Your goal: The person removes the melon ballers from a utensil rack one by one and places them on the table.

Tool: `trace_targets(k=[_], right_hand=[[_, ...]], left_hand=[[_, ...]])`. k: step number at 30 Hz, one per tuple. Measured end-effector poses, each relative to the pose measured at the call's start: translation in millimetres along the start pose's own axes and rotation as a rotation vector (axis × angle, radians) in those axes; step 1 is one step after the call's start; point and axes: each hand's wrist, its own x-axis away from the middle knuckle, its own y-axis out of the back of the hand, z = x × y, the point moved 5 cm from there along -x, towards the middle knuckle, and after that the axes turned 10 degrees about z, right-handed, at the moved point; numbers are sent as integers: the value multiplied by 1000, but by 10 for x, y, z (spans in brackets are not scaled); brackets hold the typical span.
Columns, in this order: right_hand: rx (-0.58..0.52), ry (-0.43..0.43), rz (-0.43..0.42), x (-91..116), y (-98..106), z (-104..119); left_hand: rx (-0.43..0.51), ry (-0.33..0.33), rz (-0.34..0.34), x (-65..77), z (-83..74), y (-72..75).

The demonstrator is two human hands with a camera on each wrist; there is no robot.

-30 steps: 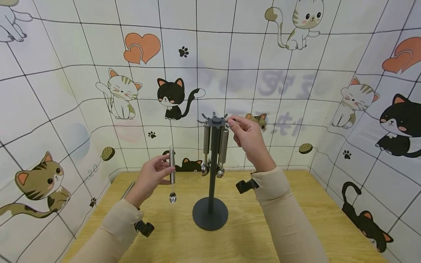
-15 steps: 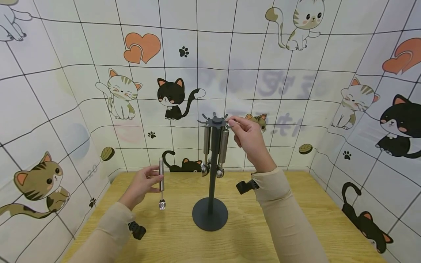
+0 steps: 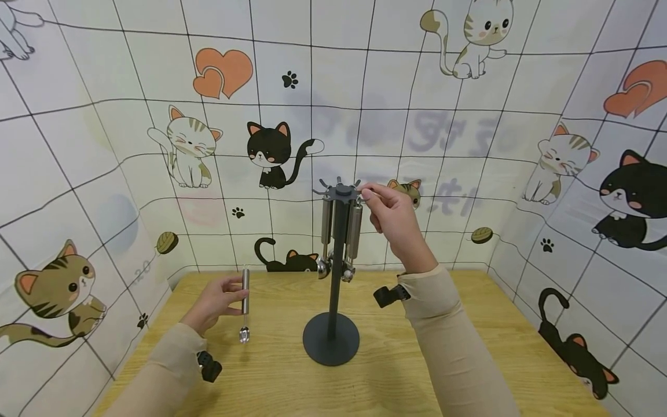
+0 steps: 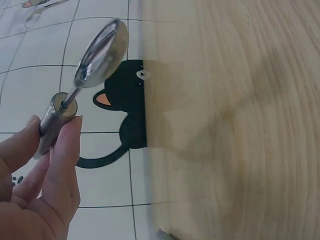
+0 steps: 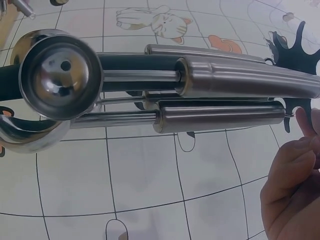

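My left hand [image 3: 216,301] holds a small steel scoop [image 3: 245,295] upright by its cylindrical handle, bowl downward, left of the rack. The left wrist view shows its shiny spoon-like bowl [image 4: 106,52], with thumb and fingers around the handle. My right hand [image 3: 396,220] is at the top of a dark grey utensil rack [image 3: 336,278], thumb and forefinger pinching a hook on its right side. Several steel scoops [image 5: 215,77] with thick handles hang from the hooks; one round bowl [image 5: 62,80] has a small hole. In the right wrist view, the fingertips are close to one handle's end loop.
The rack stands on a round base [image 3: 330,344] on a wood-grain table [image 3: 281,388]. Behind and at both sides are white gridded sheets [image 3: 333,75] printed with cartoon cats. Both wrists wear black straps.
My left hand has moved left and down with the steel scoop, away from the rack. My right hand stays at the same hook.
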Motion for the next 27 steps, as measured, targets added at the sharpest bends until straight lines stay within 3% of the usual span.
trace_targets(k=[8, 15, 27], right_hand=[[-7, -9, -1, -7, 6, -3], [-11, -19, -6, -2, 3, 12], [-6, -15, -9, -13, 11, 0]], left_hand=[[-56, 36, -5, -26, 183, 56], [-45, 58, -2, -86, 338, 135], [-107, 187, 23, -173, 447, 139]])
